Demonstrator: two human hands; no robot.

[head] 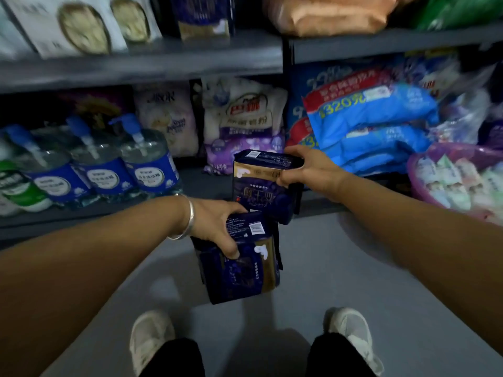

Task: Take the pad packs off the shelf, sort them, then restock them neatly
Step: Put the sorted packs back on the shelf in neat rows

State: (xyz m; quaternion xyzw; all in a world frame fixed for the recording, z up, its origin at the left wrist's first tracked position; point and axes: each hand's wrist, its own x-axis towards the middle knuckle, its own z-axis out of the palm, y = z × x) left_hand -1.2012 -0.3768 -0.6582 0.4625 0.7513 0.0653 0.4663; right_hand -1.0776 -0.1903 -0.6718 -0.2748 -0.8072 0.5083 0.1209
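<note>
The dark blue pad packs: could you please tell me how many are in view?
3 clearly: one in the right hand, at; one gripped by the left hand, at; one on the upper shelf. More may be hidden behind the held ones.

Both packs are out in front of the shelves, over the floor (313, 268); the right hand (307, 170) has the higher pad pack (265, 186) up by the lower shelf (201, 183) edge, the left hand (215, 227) has the lower pad pack (242, 270) just below-left of it, nearer me; pump bottles (147, 161) sit left on that shelf, bags (245, 123) behind in the middle, stacked packs (375, 126) right, then a basin (424, 186) far right; my shoes (151, 336) are at the bottom.
</note>
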